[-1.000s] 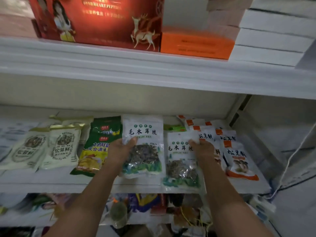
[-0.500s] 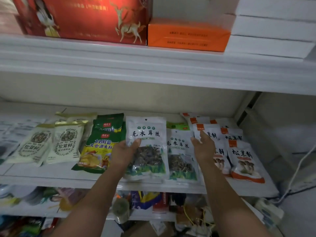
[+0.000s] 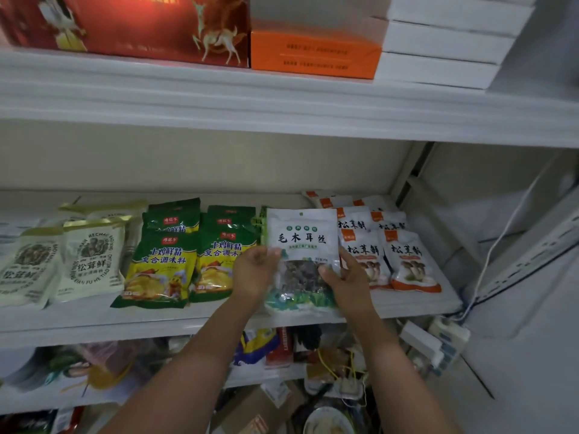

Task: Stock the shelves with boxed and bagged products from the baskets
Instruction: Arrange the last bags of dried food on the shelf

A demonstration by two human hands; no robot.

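Note:
A white bag of dried black fungus point(image 3: 302, 242) with a clear window lies on the middle shelf point(image 3: 94, 321), between the green-yellow seasoning bags point(image 3: 163, 267) and the white-orange mushroom bags point(image 3: 407, 261). My left hand point(image 3: 255, 272) holds its left edge, thumb on the front. My right hand point(image 3: 347, 277) grips its right edge, thumb on the clear window. Whether a second fungus bag lies under it is hidden.
Cream mushroom-seasoning bags point(image 3: 91, 261) lie at the shelf's left. The upper shelf holds a red gift box point(image 3: 141, 23), an orange box point(image 3: 313, 51) and stacked white boxes point(image 3: 445, 45). A lower shelf holds mixed packets. White cables and a power strip point(image 3: 438, 339) hang at right.
The two fungus bags lay side by side; now only one shows, in a single spot. A second column of green seasoning bags is uncovered. Both hands have come closer together.

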